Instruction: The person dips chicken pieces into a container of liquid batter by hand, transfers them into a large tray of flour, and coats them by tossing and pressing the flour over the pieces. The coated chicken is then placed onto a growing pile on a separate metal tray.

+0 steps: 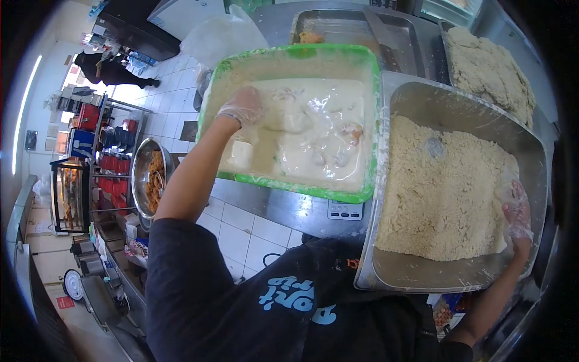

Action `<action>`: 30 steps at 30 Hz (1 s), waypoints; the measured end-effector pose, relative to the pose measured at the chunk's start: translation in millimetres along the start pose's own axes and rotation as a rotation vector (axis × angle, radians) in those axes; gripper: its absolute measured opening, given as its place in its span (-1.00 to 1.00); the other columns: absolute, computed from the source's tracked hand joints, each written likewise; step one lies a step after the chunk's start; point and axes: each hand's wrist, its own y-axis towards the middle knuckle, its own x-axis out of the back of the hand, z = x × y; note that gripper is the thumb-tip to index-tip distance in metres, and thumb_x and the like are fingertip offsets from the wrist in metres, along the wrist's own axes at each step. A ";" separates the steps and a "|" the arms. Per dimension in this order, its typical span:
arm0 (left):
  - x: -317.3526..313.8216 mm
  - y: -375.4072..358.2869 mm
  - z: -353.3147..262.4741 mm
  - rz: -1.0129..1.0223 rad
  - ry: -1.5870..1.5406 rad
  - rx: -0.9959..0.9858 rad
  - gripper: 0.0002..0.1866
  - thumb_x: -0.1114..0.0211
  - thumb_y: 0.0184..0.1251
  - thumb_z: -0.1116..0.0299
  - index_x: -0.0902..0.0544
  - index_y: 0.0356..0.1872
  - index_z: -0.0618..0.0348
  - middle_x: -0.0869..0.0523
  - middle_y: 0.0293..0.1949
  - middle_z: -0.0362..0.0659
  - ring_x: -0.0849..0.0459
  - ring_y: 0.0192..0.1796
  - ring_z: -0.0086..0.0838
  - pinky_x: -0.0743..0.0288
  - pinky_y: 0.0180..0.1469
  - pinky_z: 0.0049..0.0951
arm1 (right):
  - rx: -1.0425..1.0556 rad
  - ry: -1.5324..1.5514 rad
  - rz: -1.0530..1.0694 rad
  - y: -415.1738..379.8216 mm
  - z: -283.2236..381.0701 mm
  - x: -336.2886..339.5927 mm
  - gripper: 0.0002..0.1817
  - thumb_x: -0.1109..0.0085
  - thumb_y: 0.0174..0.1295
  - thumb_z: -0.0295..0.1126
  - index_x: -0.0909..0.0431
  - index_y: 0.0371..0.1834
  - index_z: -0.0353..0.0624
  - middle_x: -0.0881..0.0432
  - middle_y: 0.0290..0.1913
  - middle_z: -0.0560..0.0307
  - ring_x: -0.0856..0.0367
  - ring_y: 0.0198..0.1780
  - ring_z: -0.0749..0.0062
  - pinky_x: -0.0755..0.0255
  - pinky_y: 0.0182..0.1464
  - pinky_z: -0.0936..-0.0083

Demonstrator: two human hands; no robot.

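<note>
My left hand [244, 105], in a clear plastic glove, reaches into a green-rimmed tub [368, 187] of pale liquid batter [319, 96]. Its fingers are hidden at the batter's surface, so their grip does not show. Several coated pieces lie partly sunk in the batter, one orange-tinged piece [351, 133] among them. A white block-shaped item [240, 154] is at the tub's near left. My right hand [517, 211], also gloved, rests with fingers extended at the right edge of the pale crumbly coating [446, 193] in a large metal bin [398, 274].
A metal tray [350, 21] with a crumb-coated lump stands behind the tub. More coating [488, 69] is heaped at the back right. A steel bowl [142, 181] of orange-brown food stands left of my arm. A scale [345, 211] shows below the tub. Another person [111, 69] is far left.
</note>
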 end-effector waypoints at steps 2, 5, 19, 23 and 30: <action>-30.0 8.3 24.5 -0.041 -0.052 0.050 -0.55 -0.02 0.03 0.03 -0.54 -0.40 0.31 -0.56 -0.38 0.08 -0.53 -0.30 -0.09 -0.39 -0.23 -0.25 | 0.038 -0.047 -0.005 1.0 -1.1 -2.0 -0.40 -0.05 0.05 -0.31 -0.10 0.17 -0.20 -0.17 0.19 0.09 -0.12 0.19 0.34 0.00 0.17 0.48; -23.0 2.5 37.7 -0.207 0.001 0.085 -0.64 -0.06 -0.03 0.11 -0.56 -0.44 0.25 -0.56 -0.38 0.09 -0.53 -0.28 -0.10 -0.39 -0.19 -0.24 | 0.076 -0.052 -0.006 4.9 -8.0 -0.5 -0.41 -0.02 0.08 -0.32 -0.07 0.17 -0.25 -0.15 0.20 0.06 -0.09 0.22 0.32 0.05 0.20 0.48; 19.2 -84.5 99.8 -0.364 0.223 0.140 -0.65 -0.08 -0.04 0.09 -0.52 -0.52 0.23 -0.52 -0.50 0.05 -0.48 -0.33 -0.09 -0.34 -0.25 -0.19 | 0.202 0.024 -0.226 -1.9 -14.6 14.9 -0.48 -0.03 0.06 -0.44 -0.16 0.13 -0.22 -0.22 0.15 0.03 -0.17 0.17 0.32 -0.15 0.07 0.49; 31.8 -111.7 72.5 -0.297 0.233 0.218 -0.69 -0.06 -0.01 0.13 -0.50 -0.50 0.22 -0.51 -0.49 0.06 -0.47 -0.36 -0.07 -0.32 -0.31 -0.17 | 0.150 0.328 -0.344 -31.6 26.5 46.1 -0.48 -0.03 0.05 -0.45 -0.16 0.13 -0.22 -0.22 0.16 0.04 -0.17 0.18 0.33 -0.20 0.01 0.51; 124.0 -166.0 -18.2 -0.352 0.497 0.040 -0.77 0.00 0.10 0.25 -0.49 -0.38 0.20 -0.53 -0.37 -0.01 -0.50 -0.28 -0.20 -0.37 -0.28 -0.35 | 0.284 0.351 0.108 -44.5 19.7 44.3 -0.61 0.03 0.06 -0.57 -0.27 0.02 -0.28 -0.39 0.00 -0.03 -0.40 -0.01 0.32 -0.35 -0.07 0.47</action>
